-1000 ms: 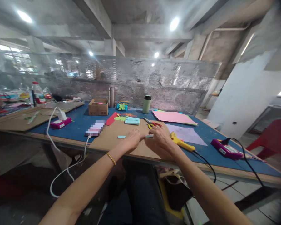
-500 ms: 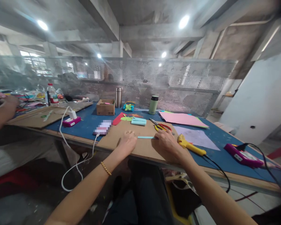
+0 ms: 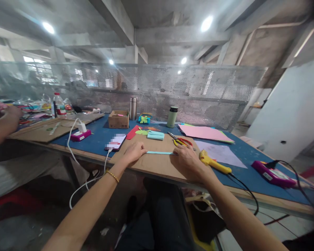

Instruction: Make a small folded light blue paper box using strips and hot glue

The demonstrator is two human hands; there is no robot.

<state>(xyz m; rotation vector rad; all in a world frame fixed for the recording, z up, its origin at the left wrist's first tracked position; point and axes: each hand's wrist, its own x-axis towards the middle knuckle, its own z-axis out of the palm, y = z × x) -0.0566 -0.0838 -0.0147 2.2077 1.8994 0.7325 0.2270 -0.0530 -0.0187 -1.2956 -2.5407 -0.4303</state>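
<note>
A narrow light-blue paper strip [image 3: 159,152] stretches sideways between my two hands, just over a brown cardboard sheet [image 3: 157,164]. My left hand [image 3: 135,152] pinches its left end between closed fingers. At the other end my right hand [image 3: 187,156] is closed on the strip, its fingertips partly hidden by the back of the hand. Behind the strip lies a light-blue folded paper piece [image 3: 155,135]. Scissors or pliers with red and yellow handles [image 3: 181,141] rest beyond my right hand. A yellow glue gun [image 3: 215,164] lies just right of that hand.
Left of the cardboard lies a phone [image 3: 115,142] on a white cable. Green cutouts [image 3: 142,132], a red paper piece [image 3: 133,132], a carton [image 3: 118,119] and a green flask [image 3: 172,117] stand farther back. Pink paper sheets [image 3: 204,132] lie right. A co-worker's arm [image 3: 5,123] shows far left.
My left hand has slid left along the strip, so more of the light-blue paper shows between my hands. My right hand stays almost in place.
</note>
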